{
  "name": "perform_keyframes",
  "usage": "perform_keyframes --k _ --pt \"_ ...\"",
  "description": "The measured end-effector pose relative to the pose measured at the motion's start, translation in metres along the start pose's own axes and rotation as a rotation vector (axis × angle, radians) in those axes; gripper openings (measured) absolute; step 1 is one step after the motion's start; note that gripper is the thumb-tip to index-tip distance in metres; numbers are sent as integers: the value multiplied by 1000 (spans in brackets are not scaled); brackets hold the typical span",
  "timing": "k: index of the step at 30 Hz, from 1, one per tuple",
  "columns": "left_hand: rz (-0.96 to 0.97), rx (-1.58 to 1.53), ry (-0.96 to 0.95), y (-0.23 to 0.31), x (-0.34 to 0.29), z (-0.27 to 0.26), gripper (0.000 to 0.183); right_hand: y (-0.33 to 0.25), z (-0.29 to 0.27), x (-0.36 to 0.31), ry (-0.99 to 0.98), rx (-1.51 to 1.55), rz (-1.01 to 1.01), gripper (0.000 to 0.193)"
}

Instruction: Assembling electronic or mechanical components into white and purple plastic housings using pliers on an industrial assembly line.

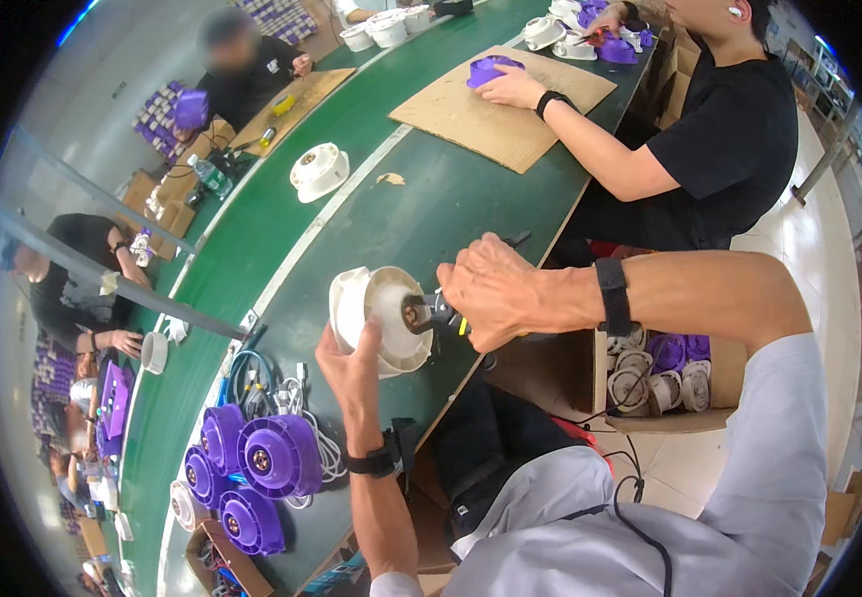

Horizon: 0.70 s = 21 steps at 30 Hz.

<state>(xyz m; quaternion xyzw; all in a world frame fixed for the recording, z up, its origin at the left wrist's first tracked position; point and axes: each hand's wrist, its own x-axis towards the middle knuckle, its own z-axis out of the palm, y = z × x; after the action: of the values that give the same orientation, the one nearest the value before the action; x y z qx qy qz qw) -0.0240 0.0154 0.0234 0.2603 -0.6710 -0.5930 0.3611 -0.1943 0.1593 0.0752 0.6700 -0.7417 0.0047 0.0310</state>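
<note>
My left hand (pixel 353 370) grips a white round plastic housing (pixel 398 343) by its near side, thumb on the rim, tilted over the green table. Closed around a pair of pliers (pixel 441 314), my right hand (pixel 495 294) is just right of the housing. The dark jaws reach the coppery centre of the housing; my fist hides most of the handles, though a bit of yellow shows. To the left of my left forearm sit several purple round housings (pixel 280 456) with coppery centres, beside coiled white and blue cables (pixel 296 398).
A green conveyor belt (pixel 252 229) runs past the table, carrying a white housing (pixel 319 171). On the right, a co-worker's hand (pixel 513 88) holds a purple part over a cardboard sheet (pixel 500 119). Below my right arm stands a carton (pixel 670 423) of white and purple parts.
</note>
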Motion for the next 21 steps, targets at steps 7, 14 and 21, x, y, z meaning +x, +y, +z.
perform_keyframes --k 7,14,21 --pt "-17 101 27 11 2 10 42 4 7 -7 183 -104 -69 36" --pt "-26 215 7 12 2 7 44 -5 11 -16 9 254 162 39" --pt "43 164 32 9 -1 6 44 -7 7 -22 -198 566 279 40"
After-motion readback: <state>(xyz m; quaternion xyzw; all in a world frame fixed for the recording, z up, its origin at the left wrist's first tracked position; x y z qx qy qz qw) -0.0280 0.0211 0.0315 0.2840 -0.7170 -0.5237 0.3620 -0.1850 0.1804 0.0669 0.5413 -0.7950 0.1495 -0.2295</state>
